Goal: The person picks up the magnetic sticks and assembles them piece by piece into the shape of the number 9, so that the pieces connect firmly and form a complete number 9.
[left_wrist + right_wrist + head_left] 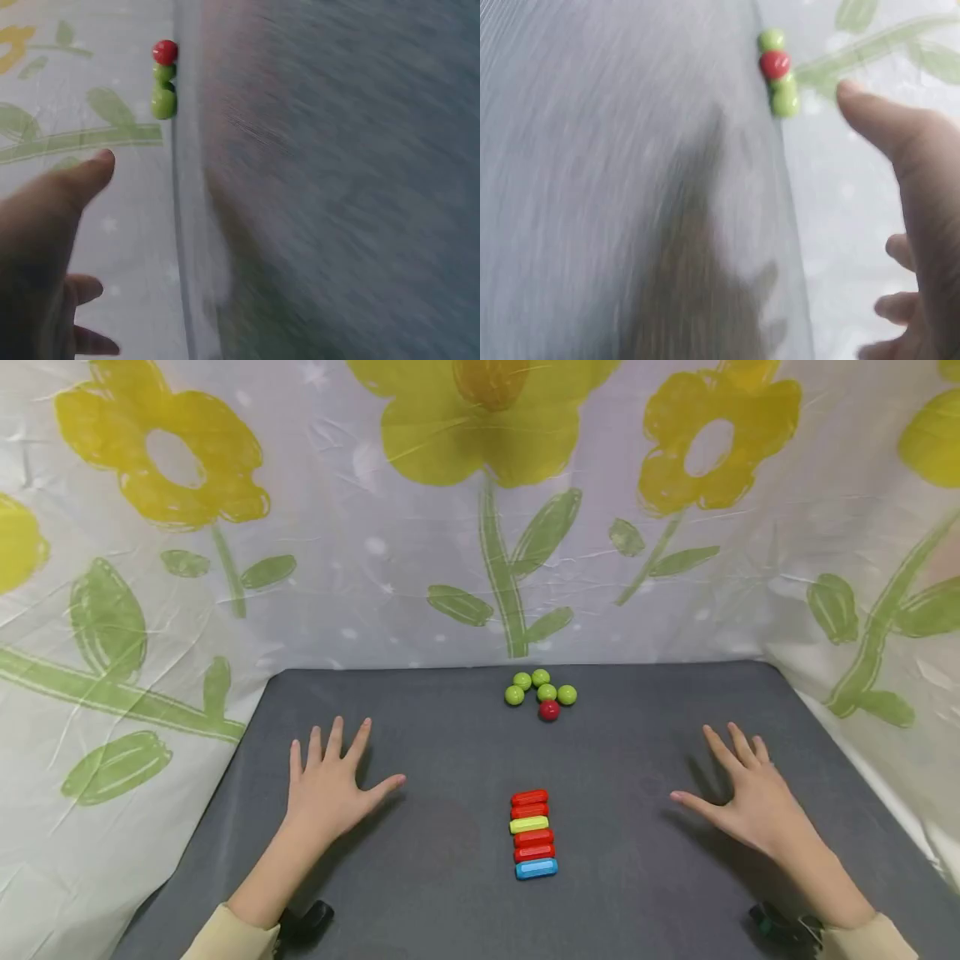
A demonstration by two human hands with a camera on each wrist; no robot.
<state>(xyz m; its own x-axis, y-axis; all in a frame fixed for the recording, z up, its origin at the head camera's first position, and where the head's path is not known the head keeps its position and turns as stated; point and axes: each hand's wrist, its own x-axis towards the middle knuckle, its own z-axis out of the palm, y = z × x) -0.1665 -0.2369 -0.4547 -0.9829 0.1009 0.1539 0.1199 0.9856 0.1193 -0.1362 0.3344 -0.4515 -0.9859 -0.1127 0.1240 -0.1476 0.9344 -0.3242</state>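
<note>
Both hands lie flat on the grey table top [450,735], palms down, fingers straight and spread, and neither holds anything. The left hand [330,785] rests on the near left part of the surface with its thumb pointing inward; the right hand [750,797] rests on the near right part in a matching pose. Between them, well apart from each, stands a tight column of six capsule-shaped blocks [533,833], touching side by side: two red at the far end, then one yellow-green [529,824], two more red, and one blue [536,868] nearest the person. Near the far edge of the table sits a cluster of small balls: five green balls [540,687] with one red ball [549,710] touching them on the near side. The wrist views are blurred; each shows only a thumb and parts of fingers beside the table edge, with the ball cluster beyond. A white cloth printed with yellow flowers [480,527] forms the backdrop and drapes down both sides. Cream sleeve cuffs [232,935] cover the wrists.
</note>
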